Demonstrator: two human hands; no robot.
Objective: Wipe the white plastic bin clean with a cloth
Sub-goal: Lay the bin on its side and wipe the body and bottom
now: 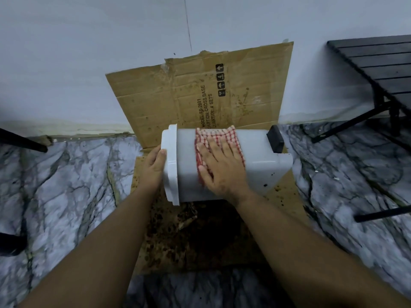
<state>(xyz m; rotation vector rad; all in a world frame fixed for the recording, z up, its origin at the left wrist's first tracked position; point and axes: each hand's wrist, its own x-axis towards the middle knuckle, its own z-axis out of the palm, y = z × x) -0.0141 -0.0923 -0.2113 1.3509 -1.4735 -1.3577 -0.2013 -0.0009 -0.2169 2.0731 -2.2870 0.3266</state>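
Note:
The white plastic bin [262, 161] lies on its side on stained cardboard, lid end to the left, black pedal [275, 138] at the right end. A red-and-white checked cloth [219, 135] is draped over the bin's upper side. My right hand [222, 167] lies flat on the cloth, fingers spread, pressing it against the bin. My left hand [153, 165] grips the lid rim at the bin's left end, thumb on the rim. A few dark specks show on the bin's lower right part.
Flattened brown cardboard [200, 90] leans against the white wall and covers the marble-pattern floor [66, 185] under the bin, heavily stained near me. A black slatted table [378, 70] with folding legs stands at the right. Dark furniture legs [22, 143] show at the left.

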